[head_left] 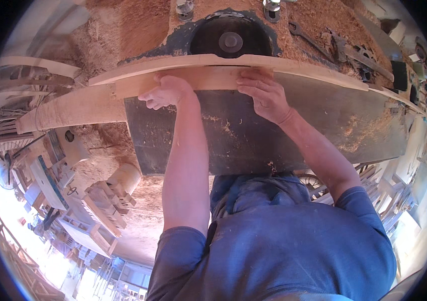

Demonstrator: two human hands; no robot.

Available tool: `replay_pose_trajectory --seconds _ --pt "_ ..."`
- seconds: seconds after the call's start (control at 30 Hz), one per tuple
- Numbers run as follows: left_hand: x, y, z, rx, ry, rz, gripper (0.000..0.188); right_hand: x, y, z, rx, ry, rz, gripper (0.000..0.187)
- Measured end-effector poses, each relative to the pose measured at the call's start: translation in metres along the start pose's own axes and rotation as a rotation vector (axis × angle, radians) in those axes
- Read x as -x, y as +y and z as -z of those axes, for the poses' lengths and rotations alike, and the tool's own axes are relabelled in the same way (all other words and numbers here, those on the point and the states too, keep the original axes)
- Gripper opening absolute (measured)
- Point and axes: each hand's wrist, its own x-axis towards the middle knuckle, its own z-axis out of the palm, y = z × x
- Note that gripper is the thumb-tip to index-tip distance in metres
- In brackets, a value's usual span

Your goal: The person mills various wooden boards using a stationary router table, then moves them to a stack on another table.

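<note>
A pale wooden board (pixel 208 79) lies along a long wooden fence strip (pixel 319 72) on a dark metal machine table (pixel 213 135). My left hand (pixel 168 93) rests against the board's left part, its fingers loosely spread and pointing left. My right hand (pixel 265 95) is closed at the board's right end, fingertips on its top and thumb at the near side. Just behind the strip, a round dark opening holds a spindle (pixel 230 42). Its cutting part is hidden by the strip.
A wide plank (pixel 78 108) extends left from the table. Wood shavings cover the machine's back, where a wrench (pixel 311 40) and metal clamp parts (pixel 359 57) lie. Stacked wooden pieces (pixel 105 200) and a cylinder-shaped block (pixel 124 176) stand on the left.
</note>
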Motion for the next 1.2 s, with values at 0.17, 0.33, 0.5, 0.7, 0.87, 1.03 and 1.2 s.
replay_pose_trajectory --seconds 0.17,0.33,0.5,0.7,0.87,1.03,1.2 --pt "-0.010 0.002 -0.002 -0.030 0.048 0.021 0.075 -0.006 -0.004 -0.006 -0.049 0.065 -0.025 0.037" --pt "-0.016 0.004 -0.004 -0.016 0.072 0.015 0.080 -0.006 -0.005 -0.014 -0.083 0.084 -0.039 0.035" --pt "-0.021 0.003 0.001 -0.056 0.059 0.042 0.082 -0.006 -0.006 -0.015 -0.097 0.103 -0.027 0.034" --pt "-0.019 0.006 -0.007 -0.077 0.030 0.037 0.078 -0.001 -0.007 -0.019 -0.123 0.143 -0.072 0.031" --pt "-0.111 -0.035 -0.005 -0.306 -0.077 0.084 0.103 -0.004 -0.059 -0.049 -0.163 0.066 -0.029 0.033" --pt "-0.017 -0.028 0.059 0.144 -0.315 0.045 0.118 0.051 -0.121 -0.046 -0.122 -0.193 0.014 0.039" --pt "-0.065 -0.099 0.116 0.820 -0.553 0.225 0.087 0.135 -0.155 -0.003 -0.332 -0.253 -0.070 0.026"
